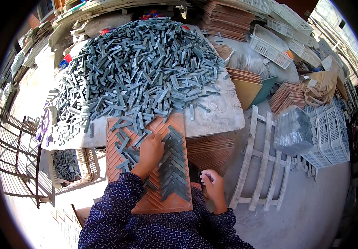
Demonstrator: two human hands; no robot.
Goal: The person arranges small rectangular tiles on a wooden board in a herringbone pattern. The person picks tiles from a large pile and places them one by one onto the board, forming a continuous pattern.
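An orange-brown grooved board lies in front of me, its ridges set in a herringbone pattern. Dark grey-green stone strips fill a zigzag band along its right side. More loose strips lie askew on its left part. My left hand is over the middle of the board, fingers bent down and closed among the strips; whatever they grip is hidden. To the right of the board, my right hand hangs with curled fingers and thumb drawn together; I cannot make out anything between them.
A large heap of stone strips covers the pale table beyond the board. Below left stands a crate of strips. On the right are a wooden pallet, plastic-wrapped tiles, white crates and stacked brown boards.
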